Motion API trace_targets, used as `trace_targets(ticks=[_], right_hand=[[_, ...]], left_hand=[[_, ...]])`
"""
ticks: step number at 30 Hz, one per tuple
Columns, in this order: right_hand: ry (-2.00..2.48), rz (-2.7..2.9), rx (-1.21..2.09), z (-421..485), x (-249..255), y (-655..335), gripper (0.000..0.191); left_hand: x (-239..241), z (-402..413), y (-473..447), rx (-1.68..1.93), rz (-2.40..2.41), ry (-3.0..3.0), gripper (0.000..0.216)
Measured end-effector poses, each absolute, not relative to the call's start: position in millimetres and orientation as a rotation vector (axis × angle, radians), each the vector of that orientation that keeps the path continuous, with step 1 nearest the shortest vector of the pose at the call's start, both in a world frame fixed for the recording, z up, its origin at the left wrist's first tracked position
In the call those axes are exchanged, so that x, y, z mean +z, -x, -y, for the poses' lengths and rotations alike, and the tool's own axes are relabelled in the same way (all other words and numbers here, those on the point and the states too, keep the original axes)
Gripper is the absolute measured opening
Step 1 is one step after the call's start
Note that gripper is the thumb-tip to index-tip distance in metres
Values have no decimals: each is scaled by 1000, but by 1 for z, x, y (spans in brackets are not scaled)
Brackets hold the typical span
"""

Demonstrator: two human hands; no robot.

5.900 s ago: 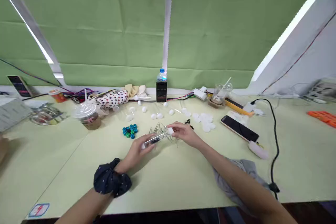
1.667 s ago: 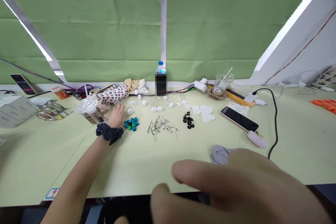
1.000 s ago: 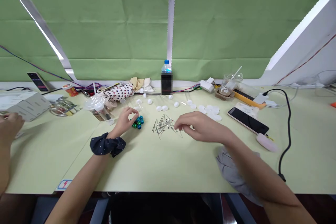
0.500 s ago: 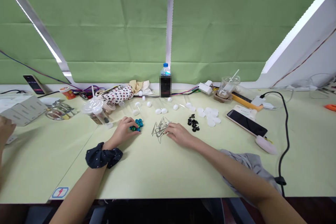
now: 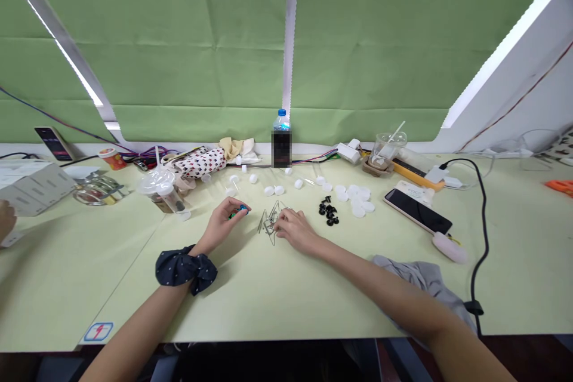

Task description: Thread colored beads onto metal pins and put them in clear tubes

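Observation:
My left hand, with a dark scrunchie on its wrist, is cupped over a small cluster of blue and green beads; its fingers curl round them. My right hand rests at the right side of a pile of thin metal pins, and its fingertips are pinched together in the pile. To the right of that hand lie small black pieces and several white caps.
A lidded drink cup stands left of the beads. A water bottle is at the back wall, a phone and a black cable to the right, and a grey cloth under my right forearm. Another person's hand is at the far left by a box.
My left hand has drawn in over the beads and closed round them. My right hand has slid left into the pin pile. The view has shifted slightly.

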State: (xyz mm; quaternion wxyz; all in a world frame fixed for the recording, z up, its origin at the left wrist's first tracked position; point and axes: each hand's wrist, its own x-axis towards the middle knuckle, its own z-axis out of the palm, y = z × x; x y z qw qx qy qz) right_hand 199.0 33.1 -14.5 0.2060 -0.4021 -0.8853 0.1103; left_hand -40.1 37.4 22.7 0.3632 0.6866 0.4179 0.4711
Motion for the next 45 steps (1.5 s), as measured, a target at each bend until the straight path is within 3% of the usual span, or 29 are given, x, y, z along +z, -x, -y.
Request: trace_targets(ticks=[5,13,28,45], right_hand=[[1115,2506,353,-37,-14,-199,3],[957,2631,253,-35,-11,-200,6],[818,1681,1121,-33,7,-207,23],[833,1672,1129,-35,5,-209,25]], left_hand=[[11,-47,10,1395,-1165,-1444,27],[-4,-46,-7,1353,-1024,-1394,27],[0,-25,-12,1086,-901,-1478,27],[-2,-22,-14,1076,-853,-1460,25]])
